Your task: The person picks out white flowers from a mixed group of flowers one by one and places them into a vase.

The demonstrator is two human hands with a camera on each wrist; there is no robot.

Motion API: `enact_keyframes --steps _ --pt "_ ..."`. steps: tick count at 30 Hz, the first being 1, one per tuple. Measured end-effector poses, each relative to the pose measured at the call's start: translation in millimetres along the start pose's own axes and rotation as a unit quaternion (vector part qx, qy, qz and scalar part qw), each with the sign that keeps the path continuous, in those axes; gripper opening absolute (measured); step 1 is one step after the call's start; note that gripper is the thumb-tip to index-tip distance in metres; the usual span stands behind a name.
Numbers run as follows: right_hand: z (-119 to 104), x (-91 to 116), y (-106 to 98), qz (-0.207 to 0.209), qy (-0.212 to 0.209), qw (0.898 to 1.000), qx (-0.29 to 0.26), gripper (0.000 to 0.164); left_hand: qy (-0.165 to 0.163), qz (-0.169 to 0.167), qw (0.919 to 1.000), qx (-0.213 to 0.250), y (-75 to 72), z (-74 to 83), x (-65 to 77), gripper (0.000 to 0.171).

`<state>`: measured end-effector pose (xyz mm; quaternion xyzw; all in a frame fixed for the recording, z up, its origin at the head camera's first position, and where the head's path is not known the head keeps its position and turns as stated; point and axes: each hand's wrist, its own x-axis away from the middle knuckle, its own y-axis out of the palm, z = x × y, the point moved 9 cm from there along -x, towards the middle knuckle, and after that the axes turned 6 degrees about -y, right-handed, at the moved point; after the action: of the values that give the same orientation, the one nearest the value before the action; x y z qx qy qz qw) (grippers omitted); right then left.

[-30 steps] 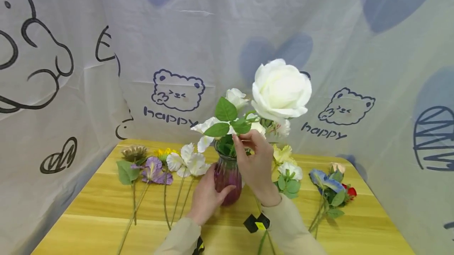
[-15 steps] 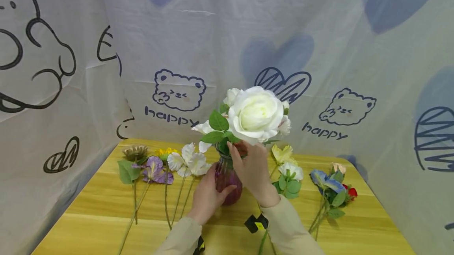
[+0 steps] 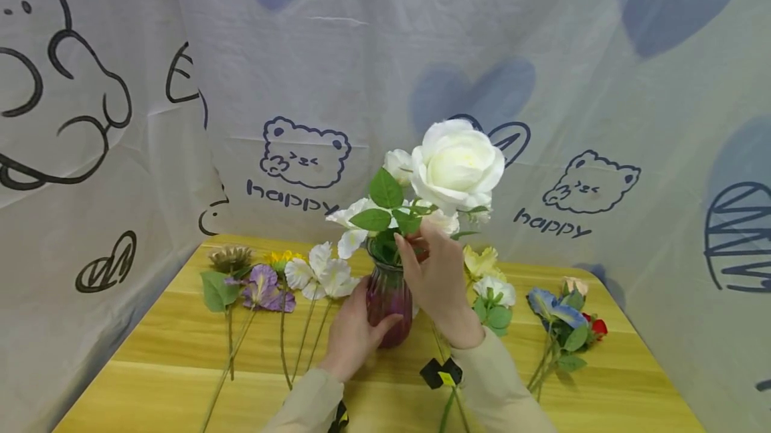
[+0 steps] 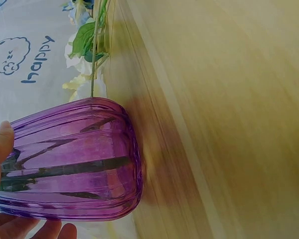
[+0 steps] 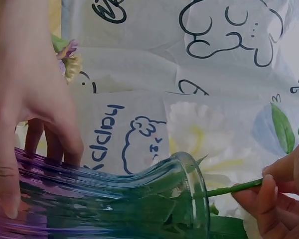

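A glass vase [image 3: 388, 306], purple at the bottom and bluish-green towards its mouth, stands upright on the wooden table. My left hand [image 3: 352, 332] grips its side, thumb on the near face; in the left wrist view stems show through the purple glass [image 4: 84, 144]. Above the mouth, my right hand [image 3: 438, 279] pinches the green stem [image 5: 234, 189] of a large white rose [image 3: 458, 165]. That stem runs over the rim [image 5: 197, 199] into the vase. Smaller white flowers [image 3: 352, 219] stand in the vase behind the rose, partly hidden by its bloom and leaves [image 3: 385, 189].
Left of the vase lie a purple flower [image 3: 262, 289], a brown flower [image 3: 231, 257], a sunflower [image 3: 280, 259] and white flowers [image 3: 322, 272]. On the right are a yellow flower [image 3: 480, 260], a white one [image 3: 495, 290] and a blue flower [image 3: 554, 306] beside a red one [image 3: 596, 327].
The white rose and my right hand dipped down towards the vase, then rose partway again and shifted right. My left hand has stayed on the vase.
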<state>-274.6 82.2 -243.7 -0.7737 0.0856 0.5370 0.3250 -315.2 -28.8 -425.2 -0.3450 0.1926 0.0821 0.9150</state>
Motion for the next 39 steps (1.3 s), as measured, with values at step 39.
enact_keyframes --steps 39 --pt "30.5 2.2 20.3 -0.084 0.141 0.984 -0.071 0.012 0.0 0.003 0.9999 -0.013 1.4 -1.4 -0.3 0.088"
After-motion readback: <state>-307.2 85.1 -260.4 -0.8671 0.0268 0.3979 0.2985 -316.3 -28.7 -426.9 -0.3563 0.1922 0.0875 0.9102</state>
